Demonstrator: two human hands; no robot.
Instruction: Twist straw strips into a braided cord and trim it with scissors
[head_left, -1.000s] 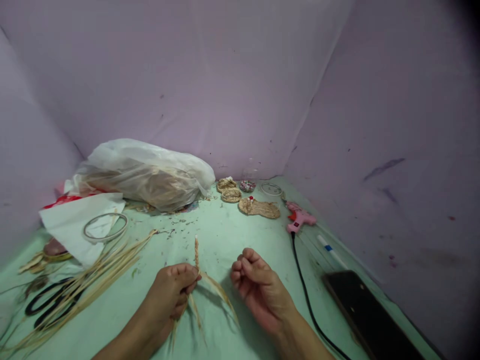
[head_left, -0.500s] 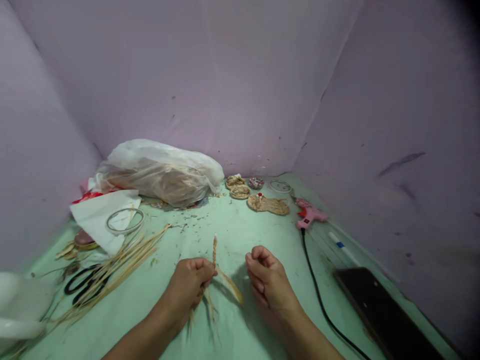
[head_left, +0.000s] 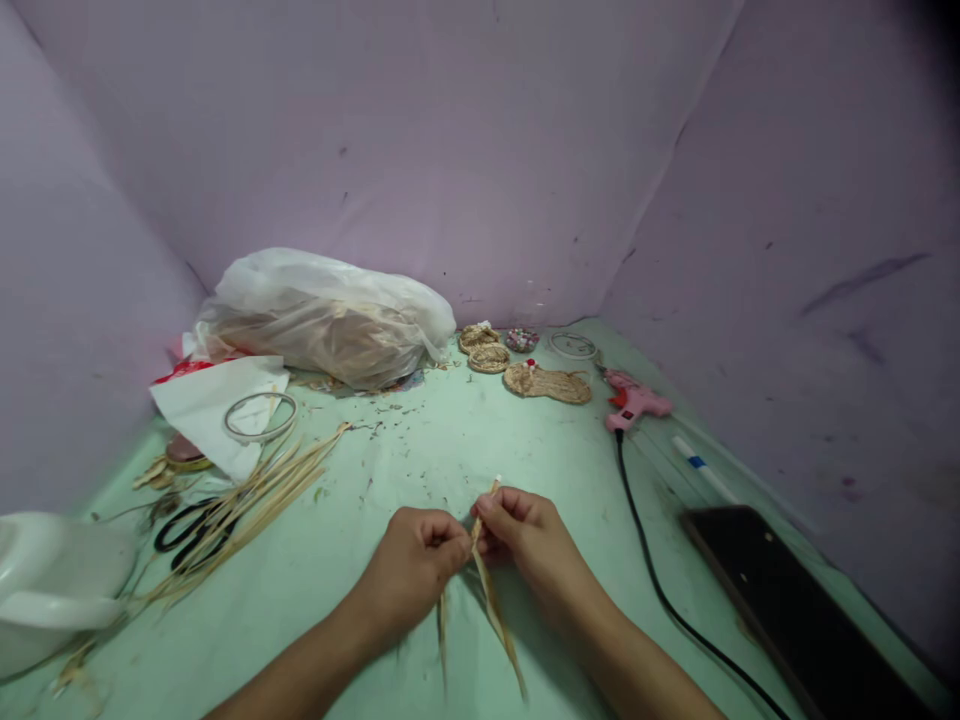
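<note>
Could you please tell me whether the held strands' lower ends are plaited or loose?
Loose: below the left hand and right hand, the strands hang apart.

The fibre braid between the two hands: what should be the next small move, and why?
Probably cross one loose strand over another: the left hand and right hand pinch the fibre braid, below which strands hang unbraided.

The fingers (head_left: 521, 503) partly cover the straw braid (head_left: 475, 537); picture edges crop the white container (head_left: 60, 575) and the smartphone (head_left: 795, 610).
</note>
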